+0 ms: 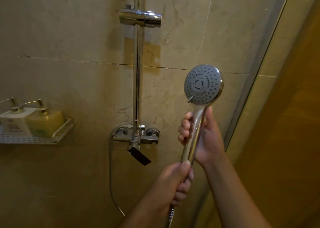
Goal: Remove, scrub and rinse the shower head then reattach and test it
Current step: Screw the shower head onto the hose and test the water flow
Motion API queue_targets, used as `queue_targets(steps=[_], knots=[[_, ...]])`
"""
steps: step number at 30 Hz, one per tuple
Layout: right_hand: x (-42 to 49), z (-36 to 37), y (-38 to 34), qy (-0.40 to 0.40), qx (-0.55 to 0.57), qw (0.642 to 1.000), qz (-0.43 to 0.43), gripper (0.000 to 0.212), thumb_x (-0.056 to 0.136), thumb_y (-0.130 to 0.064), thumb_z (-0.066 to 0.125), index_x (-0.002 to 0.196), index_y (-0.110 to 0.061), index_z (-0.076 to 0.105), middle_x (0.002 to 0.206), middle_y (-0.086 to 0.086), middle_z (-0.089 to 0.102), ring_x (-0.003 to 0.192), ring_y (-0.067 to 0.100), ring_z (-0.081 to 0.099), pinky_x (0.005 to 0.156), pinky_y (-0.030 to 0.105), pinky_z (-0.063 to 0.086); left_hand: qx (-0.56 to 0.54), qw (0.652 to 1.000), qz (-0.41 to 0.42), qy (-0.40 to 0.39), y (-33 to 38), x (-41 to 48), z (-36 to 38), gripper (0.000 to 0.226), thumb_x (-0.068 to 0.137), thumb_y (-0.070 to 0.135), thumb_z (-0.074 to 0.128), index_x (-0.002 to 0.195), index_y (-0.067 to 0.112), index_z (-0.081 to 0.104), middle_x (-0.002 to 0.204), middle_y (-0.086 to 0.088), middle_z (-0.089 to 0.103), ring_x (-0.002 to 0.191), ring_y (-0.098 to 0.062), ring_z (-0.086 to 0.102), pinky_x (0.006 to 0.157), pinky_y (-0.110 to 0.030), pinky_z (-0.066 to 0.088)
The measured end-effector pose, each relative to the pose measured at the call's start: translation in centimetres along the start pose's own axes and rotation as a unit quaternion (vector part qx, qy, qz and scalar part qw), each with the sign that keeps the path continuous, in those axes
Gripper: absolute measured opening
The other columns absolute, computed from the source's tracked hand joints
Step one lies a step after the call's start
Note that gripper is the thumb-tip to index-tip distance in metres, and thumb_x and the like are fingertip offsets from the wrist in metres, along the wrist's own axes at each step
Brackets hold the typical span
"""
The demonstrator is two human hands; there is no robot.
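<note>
A chrome shower head (pixel 203 84) with a grey, dotted spray face points toward me, held upright right of the rail. My right hand (pixel 205 136) grips the upper part of its handle, fingers curled round it. My left hand (pixel 178 181) grips the handle's lower end where the metal hose (pixel 110 167) joins. The hose loops down from the mixer tap (pixel 136 137) on the wall. The empty chrome holder (pixel 141 19) sits high on the vertical rail (pixel 137 82).
A white perforated shelf (pixel 58 136) on the left wall carries two pump bottles (pixel 45 122). A black tap lever (pixel 139 155) juts out under the mixer. A glass door edge (pixel 251 96) runs diagonally at the right. Beige marble tiles cover the wall.
</note>
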State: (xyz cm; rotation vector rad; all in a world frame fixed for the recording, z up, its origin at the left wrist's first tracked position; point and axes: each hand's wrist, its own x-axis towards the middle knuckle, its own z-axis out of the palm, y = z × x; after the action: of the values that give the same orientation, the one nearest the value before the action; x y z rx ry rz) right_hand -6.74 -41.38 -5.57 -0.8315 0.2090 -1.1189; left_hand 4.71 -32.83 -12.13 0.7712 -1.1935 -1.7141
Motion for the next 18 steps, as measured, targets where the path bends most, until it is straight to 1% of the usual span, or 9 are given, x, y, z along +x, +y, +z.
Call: queue_targets(steps=[2,4,6,8,11,14,16,17,18], knots=[[0.2,-0.1,-0.2,-0.052,0.03,0.998,0.01,0.059,0.086,-0.067,0.044,0.094,-0.011,0.06,0.062,-0.002,0.052,0.048,0.009,0.05,0.047,0.023,0.044,-0.012,1.0,0.008,-0.016,-0.6,-0.1,-0.4,0.034,0.083,0.057,0.055,0.076,0.023,0.055,0.049,0.009,0.033,0.035,-0.001,0.023,0.033,-0.012,0.018],[0.7,0.0,0.3,-0.07,0.043,0.996,0.015,0.06,0.089,-0.068,0.041,0.094,-0.01,0.056,0.056,-0.004,0.048,0.041,0.006,0.044,0.039,0.02,0.039,-0.007,1.0,0.012,-0.016,-1.2,0.0,-0.9,0.036,0.078,0.059,0.057,0.077,0.023,0.055,0.05,0.009,0.036,0.035,-0.001,0.025,0.033,-0.012,0.02],[1.1,0.1,1.4,-0.025,0.027,0.999,-0.003,0.062,0.09,-0.072,0.032,0.085,-0.013,0.053,0.051,-0.006,0.042,0.036,0.003,0.035,0.033,0.018,0.033,0.029,1.0,0.011,-0.002,-1.7,0.2,-1.9,0.037,0.074,0.062,0.055,0.077,0.025,0.053,0.05,0.01,0.039,0.036,-0.001,0.029,0.034,-0.014,0.022],[1.4,0.2,2.7,0.03,0.0,0.999,-0.032,0.062,0.088,-0.074,0.031,0.08,-0.015,0.052,0.049,-0.007,0.039,0.034,0.002,0.034,0.031,0.017,0.03,0.058,0.998,0.016,-0.001,-2.2,0.5,-3.5,0.038,0.075,0.063,0.053,0.079,0.025,0.055,0.05,0.009,0.041,0.037,-0.001,0.031,0.035,-0.016,0.025],[2.1,0.5,4.9,0.088,-0.023,0.994,-0.06,0.061,0.085,-0.074,0.035,0.08,-0.015,0.052,0.05,-0.006,0.039,0.034,0.004,0.036,0.031,0.019,0.033,0.096,0.994,0.013,-0.055,-2.0,0.3,-6.9,0.037,0.086,0.057,0.049,0.09,0.022,0.06,0.054,0.006,0.052,0.039,-0.003,0.041,0.04,-0.018,0.034],[2.8,0.9,7.3,0.14,-0.041,0.986,-0.078,0.061,0.085,-0.073,0.036,0.079,-0.015,0.053,0.049,-0.005,0.04,0.034,0.005,0.037,0.032,0.019,0.034,0.139,0.984,-0.017,-0.107,-1.0,0.0,-11.2,0.028,0.097,0.039,0.048,0.102,0.015,0.062,0.071,0.002,0.067,0.059,-0.01,0.061,0.059,-0.022,0.052],[3.1,1.0,8.7,0.182,-0.07,0.976,-0.094,0.061,0.085,-0.072,0.037,0.079,-0.014,0.054,0.049,-0.005,0.042,0.034,0.006,0.037,0.033,0.02,0.033,0.153,0.98,-0.024,-0.127,-0.4,0.2,-14.0,0.022,0.098,0.033,0.05,0.102,0.015,0.063,0.083,0.001,0.072,0.077,-0.016,0.068,0.074,-0.03,0.055],[3.2,1.1,9.3,0.209,-0.088,0.969,-0.101,0.06,0.086,-0.071,0.037,0.079,-0.014,0.055,0.05,-0.004,0.043,0.035,0.007,0.037,0.034,0.02,0.033,0.16,0.98,-0.023,-0.12,-0.1,0.3,-15.2,0.02,0.097,0.032,0.051,0.099,0.017,0.064,0.084,0.002,0.073,0.08,-0.017,0.068,0.076,-0.033,0.054],[3.1,1.0,9.9,0.237,-0.104,0.96,-0.106,0.06,0.087,-0.07,0.036,0.079,-0.014,0.055,0.05,-0.003,0.043,0.036,0.008,0.037,0.035,0.021,0.033,0.16,0.982,-0.024,-0.101,0.1,0.5,-16.4,0.018,0.097,0.03,0.052,0.097,0.017,0.064,0.082,0.002,0.073,0.078,-0.017,0.069,0.074,-0.033,0.054]])
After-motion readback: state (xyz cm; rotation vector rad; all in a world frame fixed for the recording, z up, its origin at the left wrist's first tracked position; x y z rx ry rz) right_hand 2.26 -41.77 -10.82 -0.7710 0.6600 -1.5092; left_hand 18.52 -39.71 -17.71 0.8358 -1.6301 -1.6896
